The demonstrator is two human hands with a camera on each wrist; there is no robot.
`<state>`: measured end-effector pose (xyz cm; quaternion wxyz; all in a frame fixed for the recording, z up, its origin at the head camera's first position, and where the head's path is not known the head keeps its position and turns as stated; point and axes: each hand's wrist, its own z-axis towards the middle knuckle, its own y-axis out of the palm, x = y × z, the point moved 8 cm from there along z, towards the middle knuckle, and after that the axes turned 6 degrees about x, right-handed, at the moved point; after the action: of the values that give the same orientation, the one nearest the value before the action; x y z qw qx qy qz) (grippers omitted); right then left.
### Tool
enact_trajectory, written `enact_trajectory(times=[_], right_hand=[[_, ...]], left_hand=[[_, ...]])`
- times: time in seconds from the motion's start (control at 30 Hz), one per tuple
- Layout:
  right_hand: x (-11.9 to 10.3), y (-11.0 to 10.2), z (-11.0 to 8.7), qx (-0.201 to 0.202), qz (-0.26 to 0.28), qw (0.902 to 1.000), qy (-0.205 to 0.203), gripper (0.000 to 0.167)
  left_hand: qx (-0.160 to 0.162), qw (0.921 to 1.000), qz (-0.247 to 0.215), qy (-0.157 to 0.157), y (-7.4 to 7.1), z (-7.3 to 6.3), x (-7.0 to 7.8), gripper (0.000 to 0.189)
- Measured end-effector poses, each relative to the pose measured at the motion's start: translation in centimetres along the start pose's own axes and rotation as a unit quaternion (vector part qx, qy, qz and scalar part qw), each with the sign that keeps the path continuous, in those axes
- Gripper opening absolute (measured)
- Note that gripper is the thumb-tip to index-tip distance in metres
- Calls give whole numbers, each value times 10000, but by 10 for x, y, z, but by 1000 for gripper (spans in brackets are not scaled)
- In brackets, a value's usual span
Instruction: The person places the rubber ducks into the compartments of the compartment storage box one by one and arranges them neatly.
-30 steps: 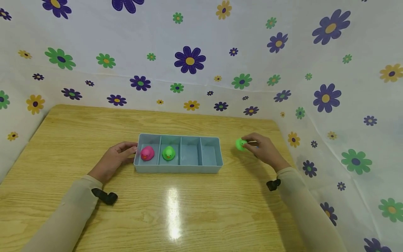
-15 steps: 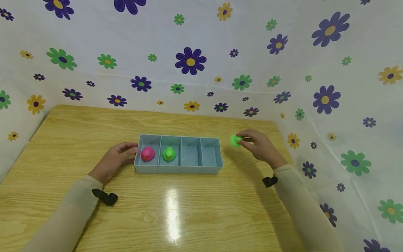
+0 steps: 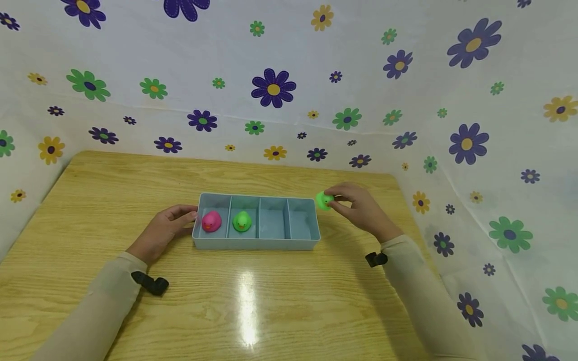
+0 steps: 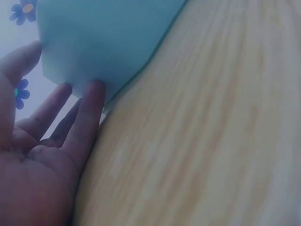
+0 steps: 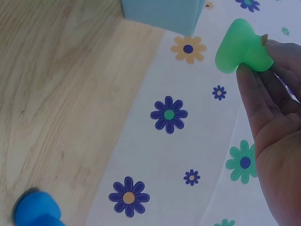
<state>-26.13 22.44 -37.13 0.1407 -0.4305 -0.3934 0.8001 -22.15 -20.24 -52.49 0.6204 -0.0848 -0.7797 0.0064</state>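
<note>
A bright green rubber duck (image 3: 323, 201) is pinched between the thumb and fingers of my right hand (image 3: 361, 206), in the air just off the right end of the pale blue divided box (image 3: 255, 243). The right wrist view shows that duck (image 5: 240, 49) tipped on its side. My left hand (image 3: 161, 228) rests at the box's left end, and in the left wrist view its extended fingertips touch the end wall (image 4: 103, 42). Inside the box, a pink rubber duck (image 3: 211, 221) sits in the leftmost compartment and another green duck (image 3: 242, 220) in the one beside it.
A blue rounded object (image 5: 37, 208) stands on the table in the right wrist view; the right hand and arm hide it from the head view. Flower-print cloth (image 3: 289, 55) hangs behind the wooden table (image 3: 198, 311) and along its sides.
My right hand has carried the green duck leftward and slightly upward toward the box's right end. The left hand, the box and the two ducks in it have stayed put.
</note>
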Motion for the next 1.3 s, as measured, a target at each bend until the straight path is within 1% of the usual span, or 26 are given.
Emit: enact_trajectory(times=[0.27,0.57,0.87,1.07,1.17,1.3], right_hand=[[-21,12,12,-112,-44,9994,-335,28],[-46,30,22,-457,-260,9972,-532,29],[-59,50,33,-493,-269,9953,-790,29],[-70,72,36,-740,-604,9889,-1138,28],[-71,82,37,-816,-712,9867,-1215,27],[-69,93,37,-808,-810,9858,-1231,27]], left_hand=[[-45,10000,-1,28,0,-1,0,70],[-15,10000,67,12,0,-1,-1,70],[33,10000,29,22,0,-2,2,69],[21,10000,14,-9,1,-2,3,70],[4,10000,-13,-34,1,-3,2,70],[6,10000,-74,-2,1,-2,1,69]])
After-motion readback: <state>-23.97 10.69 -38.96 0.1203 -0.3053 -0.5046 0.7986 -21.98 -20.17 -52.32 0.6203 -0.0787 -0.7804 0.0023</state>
